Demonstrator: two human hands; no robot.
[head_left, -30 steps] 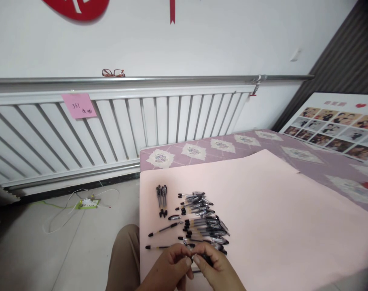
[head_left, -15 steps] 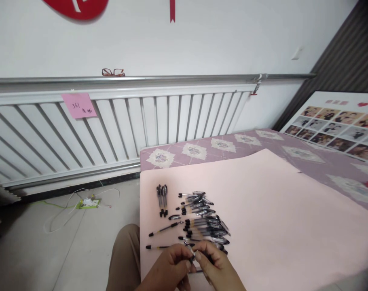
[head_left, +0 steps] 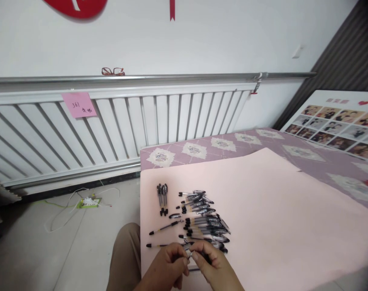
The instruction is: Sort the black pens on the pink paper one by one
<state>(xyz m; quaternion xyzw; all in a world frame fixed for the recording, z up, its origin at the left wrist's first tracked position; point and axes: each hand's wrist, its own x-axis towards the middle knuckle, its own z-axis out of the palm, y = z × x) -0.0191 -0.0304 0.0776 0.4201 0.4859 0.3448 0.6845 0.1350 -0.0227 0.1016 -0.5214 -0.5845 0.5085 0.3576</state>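
Note:
My left hand (head_left: 169, 263) and my right hand (head_left: 214, 264) meet at the near edge of the pens, thumbs and fingertips pinched together. Between them is a small, light-coloured piece, mostly covered by the fingers; its kind I cannot make out. Just beyond the hands lies a loose heap of black gel pens (head_left: 206, 224), many with caps on. To its left are an uncapped pen (head_left: 166, 227), a loose black cap (head_left: 174, 216) and another uncapped pen (head_left: 156, 245) partly behind my left hand. Several capped pens (head_left: 162, 200) stand apart in a neat row farther back.
Pink paper (head_left: 263, 210) covers much of the purple patterned bed (head_left: 229, 143). A white radiator (head_left: 159, 117) runs along the wall, with glasses (head_left: 113, 71) on the pipe above. A power strip (head_left: 89, 203) with cables lies on the floor. A photo board (head_left: 338, 117) leans at right.
Both hands stay pinched together and have shifted slightly left, with the fingers changing position a little. The pens lie as before.

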